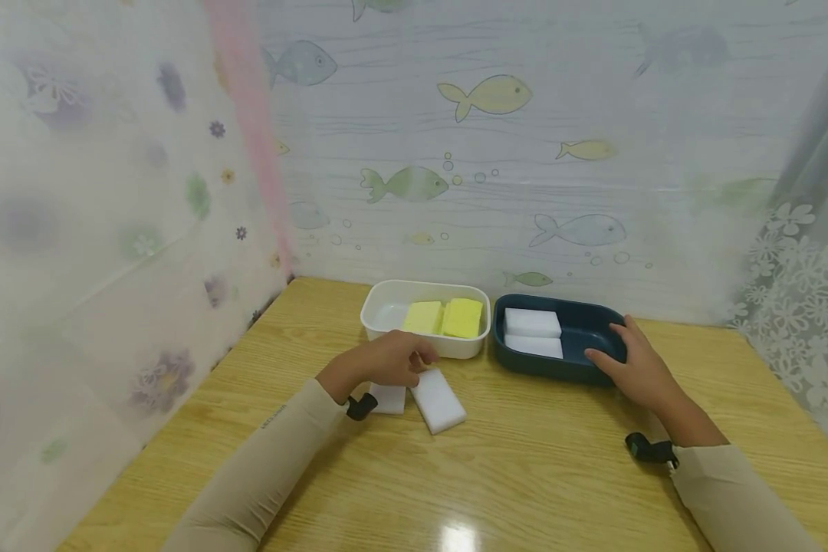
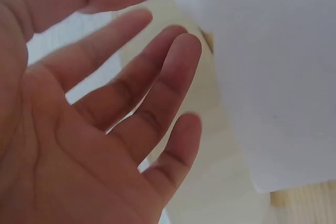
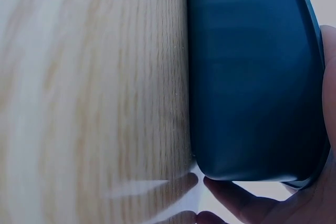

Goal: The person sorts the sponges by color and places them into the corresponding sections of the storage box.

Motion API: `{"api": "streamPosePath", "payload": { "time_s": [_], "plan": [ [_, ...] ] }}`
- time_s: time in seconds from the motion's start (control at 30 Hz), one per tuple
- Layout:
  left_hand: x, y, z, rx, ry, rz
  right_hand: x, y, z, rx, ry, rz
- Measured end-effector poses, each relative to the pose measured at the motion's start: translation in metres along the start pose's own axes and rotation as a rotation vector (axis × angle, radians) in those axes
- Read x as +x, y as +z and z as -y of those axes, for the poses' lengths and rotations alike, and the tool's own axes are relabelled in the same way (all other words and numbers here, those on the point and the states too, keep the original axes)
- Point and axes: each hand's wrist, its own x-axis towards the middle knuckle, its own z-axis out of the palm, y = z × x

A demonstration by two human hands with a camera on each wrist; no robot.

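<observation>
My left hand (image 1: 393, 359) hovers over two white sponges in front of a white container (image 1: 424, 287). In the left wrist view its fingers (image 2: 178, 72) are loosely bent, with nothing in the palm. One white sponge (image 1: 438, 402) lies slanted by the fingertips; another white sponge (image 1: 388, 400) lies partly hidden beneath the hand. My right hand (image 1: 643, 368) grips the right end of a dark blue container (image 1: 545, 370), thumb on the near rim and fingers round the end. Two white sponges (image 1: 533, 323) sit inside its left half.
The white container holds two yellow sponges (image 1: 461, 318), paler on the left, and stands close left of the dark blue one. Both stand on a wood-grain table (image 1: 524, 475). A fish-print curtain (image 1: 483, 169) hangs right behind them; a flowered sheet (image 1: 110, 230) borders the left side.
</observation>
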Motion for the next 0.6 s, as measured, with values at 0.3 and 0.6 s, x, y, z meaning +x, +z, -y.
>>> {"api": "streamPosePath", "payload": {
  "time_s": [0.3,0.6],
  "plan": [
    [0.0024,0.0013,0.0000,0.106,0.098,0.078,-0.0002,-0.0014,-0.0011,-0.001,0.001,-0.003],
    [-0.0014,0.0026,-0.0023,0.131,0.073,0.082,0.0005,0.0004,-0.0011,0.006,-0.007,0.000]
  ]
}}
